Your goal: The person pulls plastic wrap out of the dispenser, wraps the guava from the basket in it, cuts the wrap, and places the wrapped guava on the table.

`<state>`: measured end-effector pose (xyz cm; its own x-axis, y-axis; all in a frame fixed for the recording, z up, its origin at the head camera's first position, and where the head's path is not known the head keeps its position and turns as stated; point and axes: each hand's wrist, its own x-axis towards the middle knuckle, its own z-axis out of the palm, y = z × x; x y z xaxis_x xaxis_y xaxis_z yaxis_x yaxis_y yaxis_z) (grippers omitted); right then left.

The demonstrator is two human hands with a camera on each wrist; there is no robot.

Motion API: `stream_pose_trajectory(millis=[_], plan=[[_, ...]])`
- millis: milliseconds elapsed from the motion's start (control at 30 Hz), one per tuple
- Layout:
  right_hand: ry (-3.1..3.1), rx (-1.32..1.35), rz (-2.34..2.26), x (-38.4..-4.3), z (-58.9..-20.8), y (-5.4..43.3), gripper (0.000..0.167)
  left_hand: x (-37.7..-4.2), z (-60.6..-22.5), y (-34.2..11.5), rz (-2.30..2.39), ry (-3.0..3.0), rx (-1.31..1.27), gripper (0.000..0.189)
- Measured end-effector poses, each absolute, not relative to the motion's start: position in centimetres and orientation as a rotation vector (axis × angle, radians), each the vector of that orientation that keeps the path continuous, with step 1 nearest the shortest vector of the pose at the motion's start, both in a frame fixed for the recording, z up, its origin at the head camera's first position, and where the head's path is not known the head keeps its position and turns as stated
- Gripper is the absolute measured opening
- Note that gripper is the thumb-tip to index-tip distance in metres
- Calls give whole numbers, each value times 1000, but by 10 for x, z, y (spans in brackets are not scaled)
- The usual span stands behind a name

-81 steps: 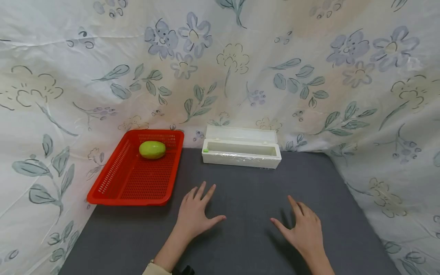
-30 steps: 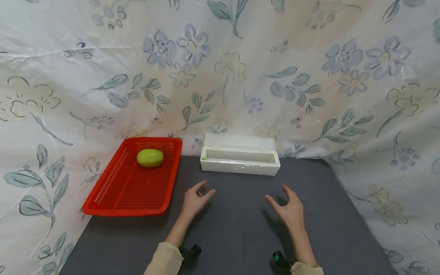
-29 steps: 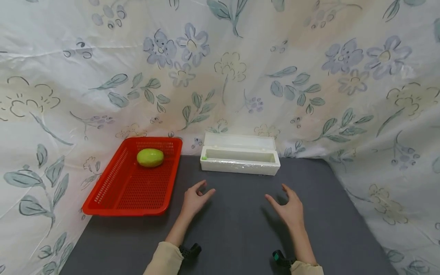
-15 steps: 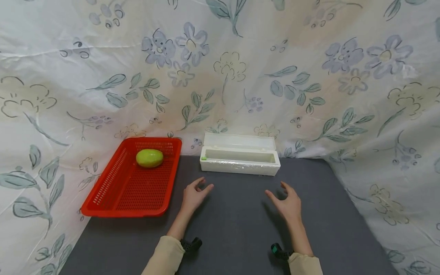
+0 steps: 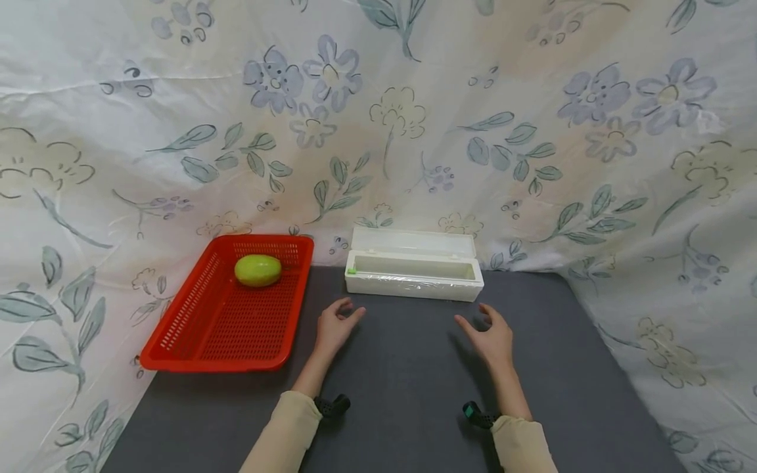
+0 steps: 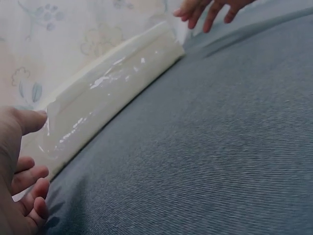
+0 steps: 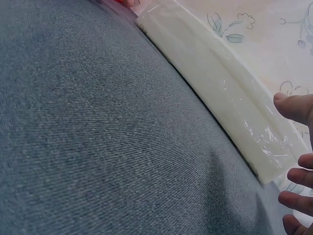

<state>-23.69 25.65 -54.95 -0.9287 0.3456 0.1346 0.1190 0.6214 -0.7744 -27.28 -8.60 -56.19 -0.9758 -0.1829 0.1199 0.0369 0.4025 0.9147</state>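
Observation:
A long white box (image 5: pixel 414 287) stands at the back of the grey table, its hinged lid (image 5: pixel 414 242) tipped up against the cloth. Clear shiny film covers its front, and a small green tab (image 5: pixel 351 270) marks its left end. My left hand (image 5: pixel 334 326) hovers in front of the box's left end, fingers loosely bent, holding nothing. Opposite it, my right hand (image 5: pixel 492 334) hovers near the right end with thumb and fingers spread apart, also holding nothing. Both wrist views show the box's film-covered front (image 6: pixel 102 93) beyond each hand.
To the left sits a red perforated plastic basket (image 5: pixel 284 328) holding one yellow-green, mango-like fruit (image 5: pixel 257 270). A flowered cloth (image 5: pixel 402 157) hangs behind and at both sides of the grey tabletop (image 5: pixel 408 394).
Both hands have moved forward, closer to the box, and their fingers are more bent than at first. The box, basket and fruit have stayed in place; the head view has shifted slightly.

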Motion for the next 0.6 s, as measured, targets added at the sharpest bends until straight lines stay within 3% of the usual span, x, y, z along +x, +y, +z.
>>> stream_pose_trajectory(millis=[600], plan=[[-2509, -529, 1246, -258, -562, 261, 76, -298, -565, -84, -1695, -2419, 255, 55]])
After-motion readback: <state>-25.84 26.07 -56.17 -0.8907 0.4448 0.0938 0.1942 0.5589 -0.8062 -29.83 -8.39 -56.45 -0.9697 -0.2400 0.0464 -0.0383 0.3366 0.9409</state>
